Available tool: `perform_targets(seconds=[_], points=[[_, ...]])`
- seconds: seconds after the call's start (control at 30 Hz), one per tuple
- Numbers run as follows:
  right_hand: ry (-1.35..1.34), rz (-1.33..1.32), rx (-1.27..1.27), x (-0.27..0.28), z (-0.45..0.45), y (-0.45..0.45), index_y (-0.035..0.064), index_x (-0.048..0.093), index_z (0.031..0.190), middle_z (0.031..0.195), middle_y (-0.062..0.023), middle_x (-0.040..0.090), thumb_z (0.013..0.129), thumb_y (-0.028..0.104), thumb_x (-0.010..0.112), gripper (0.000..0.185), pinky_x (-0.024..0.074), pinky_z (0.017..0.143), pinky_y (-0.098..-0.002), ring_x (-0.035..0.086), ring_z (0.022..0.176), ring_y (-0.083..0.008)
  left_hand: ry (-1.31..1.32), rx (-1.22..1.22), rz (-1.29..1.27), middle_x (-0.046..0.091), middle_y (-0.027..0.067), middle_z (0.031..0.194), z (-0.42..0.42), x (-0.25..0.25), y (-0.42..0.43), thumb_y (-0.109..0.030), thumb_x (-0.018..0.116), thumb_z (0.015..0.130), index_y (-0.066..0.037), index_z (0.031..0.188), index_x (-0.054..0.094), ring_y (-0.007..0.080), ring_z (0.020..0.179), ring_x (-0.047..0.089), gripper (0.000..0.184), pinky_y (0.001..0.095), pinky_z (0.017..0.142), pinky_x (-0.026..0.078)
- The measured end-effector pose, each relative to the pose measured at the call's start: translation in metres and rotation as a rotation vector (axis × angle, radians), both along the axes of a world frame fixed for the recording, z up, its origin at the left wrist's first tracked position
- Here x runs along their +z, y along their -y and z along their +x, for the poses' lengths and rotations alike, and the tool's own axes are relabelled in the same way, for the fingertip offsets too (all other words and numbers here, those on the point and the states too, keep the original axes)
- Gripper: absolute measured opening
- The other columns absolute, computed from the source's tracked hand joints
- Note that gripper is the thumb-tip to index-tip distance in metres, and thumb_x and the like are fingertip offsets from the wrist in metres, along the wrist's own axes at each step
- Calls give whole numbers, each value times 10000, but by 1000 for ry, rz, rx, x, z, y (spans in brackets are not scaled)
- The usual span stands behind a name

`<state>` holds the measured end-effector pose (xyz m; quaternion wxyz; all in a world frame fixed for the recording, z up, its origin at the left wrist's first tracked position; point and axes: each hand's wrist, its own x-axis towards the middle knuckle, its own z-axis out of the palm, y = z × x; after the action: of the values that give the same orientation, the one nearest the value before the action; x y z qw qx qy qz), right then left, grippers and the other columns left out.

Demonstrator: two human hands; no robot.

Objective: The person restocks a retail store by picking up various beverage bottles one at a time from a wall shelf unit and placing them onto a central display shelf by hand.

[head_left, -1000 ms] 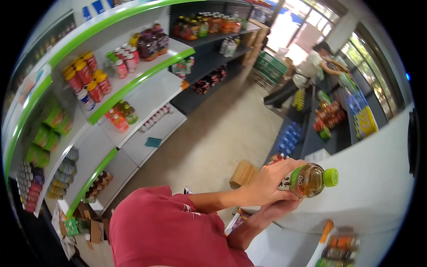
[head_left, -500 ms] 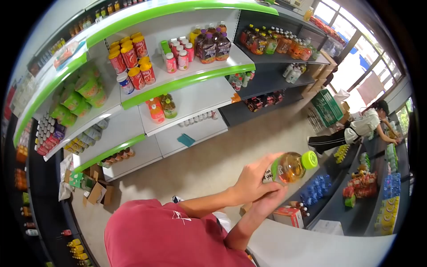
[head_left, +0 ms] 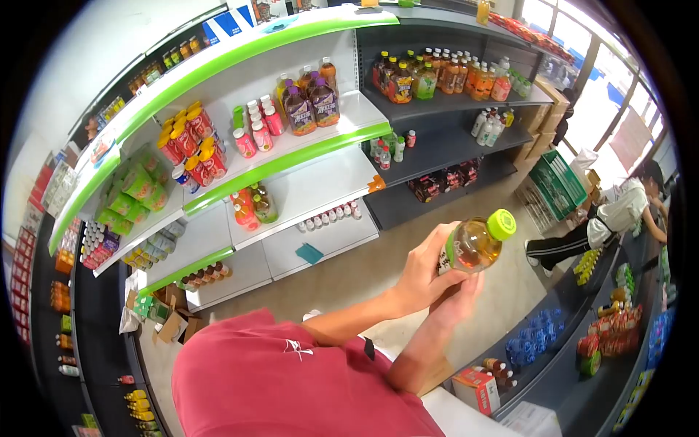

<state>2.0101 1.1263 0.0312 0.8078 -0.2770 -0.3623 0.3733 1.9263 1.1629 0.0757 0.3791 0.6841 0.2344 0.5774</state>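
Observation:
Held in front of my red shirt is a plastic drink bottle (head_left: 477, 247) with a bright green cap, amber liquid and a green and white label. It is tilted, the cap pointing up and to the right. My left hand (head_left: 424, 273) is wrapped round its label side. Below it, my right hand (head_left: 460, 298) is closed against the lower part of the bottle, its fingers partly hidden. On the shelf beyond stand large dark bottles with purple caps (head_left: 313, 109), and a pink and a green-labelled bottle (head_left: 262, 202) sit one level lower.
White shelves with green edges (head_left: 291, 156) carry cans, cups and bottles. Dark shelves (head_left: 444, 113) hold more drinks. A co-worker (head_left: 619, 215) bends over the right-hand shelf, near a green crate (head_left: 557, 180). A red and white box (head_left: 475, 390) and opened cartons (head_left: 175, 325) lie low down.
The bottle and both hands are slightly higher in view, with the cap turned more upward. The camera view has shifted, so the dark shelves show more fully. Both hands keep their grip.

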Motion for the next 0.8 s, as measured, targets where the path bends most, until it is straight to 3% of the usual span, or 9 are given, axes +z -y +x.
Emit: perform_targets(seconds=[0.17,0.27,0.3,0.4,0.43,0.57,0.67,0.73,0.8], points=[[-37,-2,177,-5,-5,-81,-48,445,1390,1280,-124,564,968,394,556,621,451,979,-338,560,1156,-203,-45,174,-87,603,157,1135,-4,-15,-64,-445,666,919,16,1338,463,249,1019,603,655,354,892,478],[-30,-33,271,-13,-19,-136,-52,446,1387,1279,-125,565,963,440,551,658,449,981,-342,561,1150,-204,-32,297,-116,611,198,1155,-15,-28,-109,-350,701,876,-23,1345,484,415,1048,633,612,412,870,516],[-25,-43,301,-17,-25,-155,-54,447,1385,1278,-126,565,962,455,548,670,448,983,-345,561,1149,-206,-31,334,-100,619,195,1162,-21,-37,-128,-340,685,890,-26,1340,497,410,1056,636,580,410,868,518],[83,-49,321,-30,-42,-216,-55,449,1381,1275,-127,565,958,491,538,697,444,986,-346,557,1155,-209,5,443,-44,638,175,1104,-35,-55,-184,-551,619,929,36,1344,457,276,998,630,737,375,885,491],[91,-78,308,-27,-49,-234,-56,453,1374,1273,-123,566,948,516,544,719,449,976,-347,561,1150,-208,24,480,-31,625,207,1175,-40,-58,-202,-446,671,902,-10,1337,493,419,1077,632,641,422,870,519],[200,-107,288,-34,-56,-315,26,488,1352,1257,-72,565,1014,431,437,529,452,968,-339,558,1121,-192,67,501,-120,619,247,1174,-54,-52,-281,-462,706,869,13,1353,464,441,1110,612,719,439,915,500],[136,-38,483,-25,-74,-384,48,476,1382,1301,-91,569,1027,447,393,540,463,1003,-384,563,1180,-229,-52,624,-24,605,231,1222,-78,-48,-341,-306,755,832,-3,1362,468,429,1134,602,675,430,947,494],[94,-126,452,-41,-88,-429,-22,464,1361,1239,-121,583,957,476,484,642,494,939,-375,594,1109,-236,43,574,-103,597,218,1255,-97,-45,-370,-287,733,855,-11,1368,471,413,1146,602,639,424,947,492],[118,-124,504,-51,-100,-464,-2,458,1378,1279,-119,566,975,463,444,615,469,982,-393,570,1159,-244,52,577,-146,604,207,1231,-114,-46,-398,-278,722,867,-16,1363,471,406,1118,613,615,425,922,497]])
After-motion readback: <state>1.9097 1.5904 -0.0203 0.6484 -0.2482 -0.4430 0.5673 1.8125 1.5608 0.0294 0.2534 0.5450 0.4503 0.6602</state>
